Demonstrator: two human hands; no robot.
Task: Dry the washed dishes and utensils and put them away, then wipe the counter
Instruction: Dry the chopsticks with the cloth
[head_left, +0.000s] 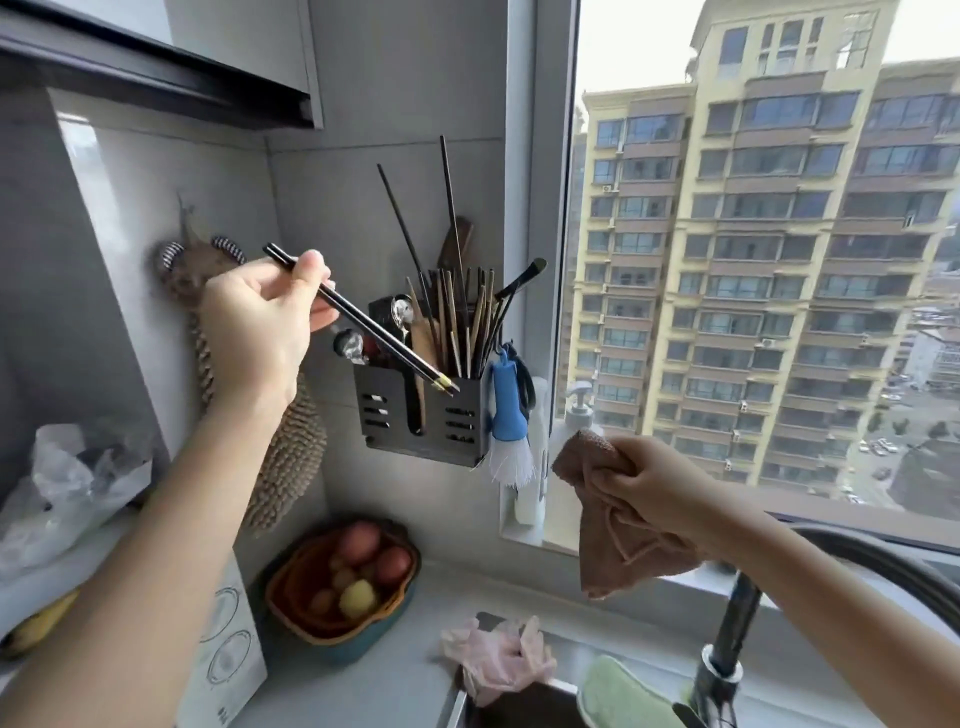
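Black chopsticks (363, 325) pinched in left hand (260, 322), tips at the rim of wall-mounted utensil holder (415, 415). Right hand (654, 483) clutches pink cloth (608, 519) above the tabletop (395, 686).

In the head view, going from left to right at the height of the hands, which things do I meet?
From the left: plastic bag → left hand → utensil holder → blue brush → right hand → apartment building.

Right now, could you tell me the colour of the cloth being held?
The cloth is pinkish brown, head view.
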